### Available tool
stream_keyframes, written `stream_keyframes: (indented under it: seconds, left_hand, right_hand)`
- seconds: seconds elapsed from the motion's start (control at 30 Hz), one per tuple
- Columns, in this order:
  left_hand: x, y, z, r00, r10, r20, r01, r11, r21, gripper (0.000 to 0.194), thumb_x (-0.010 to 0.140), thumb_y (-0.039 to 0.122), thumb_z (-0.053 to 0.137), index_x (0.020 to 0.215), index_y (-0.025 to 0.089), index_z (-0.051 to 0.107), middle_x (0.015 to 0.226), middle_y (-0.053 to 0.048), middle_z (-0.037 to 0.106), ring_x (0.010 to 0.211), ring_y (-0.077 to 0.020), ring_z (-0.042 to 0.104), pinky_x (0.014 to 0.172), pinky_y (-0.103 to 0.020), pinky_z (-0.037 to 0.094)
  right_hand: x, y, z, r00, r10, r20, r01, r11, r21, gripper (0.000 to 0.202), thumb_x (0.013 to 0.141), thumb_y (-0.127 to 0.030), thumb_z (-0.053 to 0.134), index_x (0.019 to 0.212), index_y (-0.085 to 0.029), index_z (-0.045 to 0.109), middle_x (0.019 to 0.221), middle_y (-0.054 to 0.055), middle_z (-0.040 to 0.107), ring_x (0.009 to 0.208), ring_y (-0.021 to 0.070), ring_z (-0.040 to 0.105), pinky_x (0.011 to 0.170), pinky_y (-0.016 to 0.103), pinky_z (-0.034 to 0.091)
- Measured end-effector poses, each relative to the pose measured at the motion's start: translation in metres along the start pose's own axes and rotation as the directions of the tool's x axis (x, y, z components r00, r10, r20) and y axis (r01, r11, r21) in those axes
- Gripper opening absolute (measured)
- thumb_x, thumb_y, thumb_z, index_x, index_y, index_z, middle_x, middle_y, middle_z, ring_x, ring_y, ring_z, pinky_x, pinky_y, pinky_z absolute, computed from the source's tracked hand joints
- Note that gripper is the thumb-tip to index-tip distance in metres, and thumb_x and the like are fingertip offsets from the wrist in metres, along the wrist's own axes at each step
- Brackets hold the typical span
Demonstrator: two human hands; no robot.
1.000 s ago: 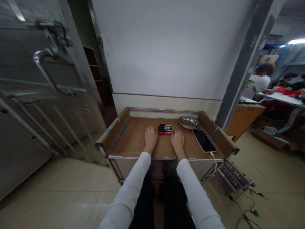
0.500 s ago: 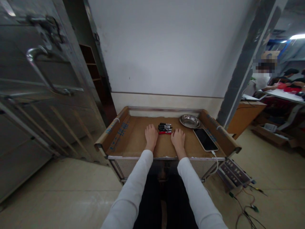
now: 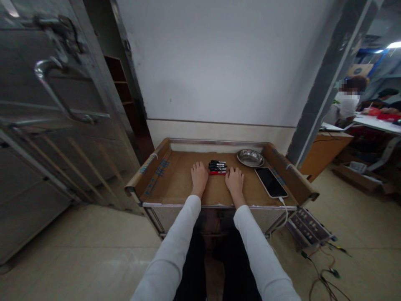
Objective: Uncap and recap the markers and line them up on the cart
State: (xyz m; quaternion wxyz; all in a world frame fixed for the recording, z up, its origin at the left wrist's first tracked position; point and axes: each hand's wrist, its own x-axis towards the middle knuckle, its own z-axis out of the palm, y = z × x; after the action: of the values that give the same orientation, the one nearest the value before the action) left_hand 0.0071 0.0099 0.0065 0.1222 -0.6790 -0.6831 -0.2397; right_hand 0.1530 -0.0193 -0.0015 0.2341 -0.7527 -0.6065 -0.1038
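Several black marker pens (image 3: 217, 165) lie side by side on the brown cardboard lining (image 3: 175, 188) of a cart, with a red marker pen (image 3: 216, 172) at their near side. To the left of the pens, my left hand (image 3: 199, 176) rests palm down on the cardboard, fingers stretched forward and holding nothing. My right hand (image 3: 234, 180) lies flat at the pens' right end, its fingers apart and very close to the red pen; I cannot tell whether they touch it.
A shiny metal dish (image 3: 250, 158) sits at the cart's back right. In front of it lies a phone (image 3: 271, 182) with a white cable (image 3: 285, 213) plugged in. A raised cardboard edge (image 3: 293, 173) borders the right side. Another person (image 3: 349, 98) sits at a distant table.
The view has shifted slightly. Both hands and the pens stay where they were on the cardboard.
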Motion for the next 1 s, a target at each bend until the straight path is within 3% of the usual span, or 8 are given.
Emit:
stream_keyframes:
  seconds: [0.33,0.47,0.57,0.7,0.83,1.0]
  left_hand:
    - [-0.002,-0.003,0.004,1.0,0.021,-0.011,-0.021,0.998,-0.053,0.019,0.084,0.012,0.041,0.097,0.009,0.053,0.101,-0.016,0.058,0.097,-0.0276,0.053,0.083,-0.038,0.042]
    - [-0.002,-0.005,0.004,0.998,0.021,-0.057,-0.032,0.982,-0.186,0.016,0.083,0.011,0.041,0.093,0.012,0.053,0.097,-0.015,0.057,0.095,-0.0256,0.053,0.083,-0.039,0.043]
    - [-0.003,-0.005,0.0,0.982,0.174,-0.076,-0.189,0.918,-0.347,0.016,0.081,0.008,0.041,0.089,0.015,0.053,0.094,-0.011,0.056,0.092,-0.023,0.052,0.084,-0.037,0.043]
    - [-0.006,-0.005,-0.005,0.876,0.482,-0.03,-0.43,0.75,-0.502,0.019,0.077,0.005,0.043,0.083,0.018,0.055,0.092,-0.007,0.056,0.092,-0.0202,0.052,0.086,-0.034,0.044]
    - [-0.008,-0.007,-0.004,0.83,0.557,0.02,-0.454,0.697,-0.556,0.022,0.073,0.005,0.046,0.087,0.018,0.057,0.092,-0.007,0.058,0.091,-0.0203,0.053,0.087,-0.035,0.045]
    - [-0.007,-0.008,-0.001,0.814,0.579,0.036,-0.447,0.666,-0.597,0.022,0.073,0.005,0.048,0.089,0.018,0.056,0.092,-0.006,0.06,0.092,-0.0202,0.055,0.088,-0.036,0.046]
  right_hand:
    - [-0.001,0.001,-0.001,1.0,-0.014,0.007,0.014,1.0,0.028,0.027,0.089,-0.02,0.044,0.109,-0.018,0.063,0.104,0.015,0.059,0.098,0.0241,0.051,0.08,0.034,0.033]
    - [-0.001,0.002,0.002,0.999,-0.026,-0.023,0.027,0.998,0.05,0.028,0.088,-0.02,0.046,0.111,-0.021,0.063,0.104,0.014,0.059,0.095,0.0244,0.051,0.079,0.035,0.033]
    - [0.0,0.002,0.003,0.998,-0.021,-0.065,0.024,0.998,0.055,0.028,0.087,-0.017,0.046,0.111,-0.018,0.061,0.104,0.014,0.059,0.094,0.0244,0.051,0.078,0.035,0.033]
    - [0.002,0.0,0.001,0.992,-0.092,-0.083,0.096,0.995,0.04,0.02,0.087,-0.016,0.042,0.095,-0.014,0.061,0.099,0.014,0.059,0.093,0.0237,0.05,0.079,0.035,0.032]
    - [0.002,-0.001,0.002,0.971,-0.238,-0.038,0.24,0.969,0.053,0.016,0.086,-0.016,0.044,0.092,-0.015,0.058,0.099,0.012,0.059,0.093,0.023,0.049,0.08,0.033,0.032]
    - [0.002,0.001,0.009,0.96,-0.28,-0.004,0.279,0.958,0.072,0.014,0.083,-0.016,0.047,0.094,-0.015,0.056,0.097,0.01,0.059,0.093,0.0225,0.048,0.079,0.032,0.033]
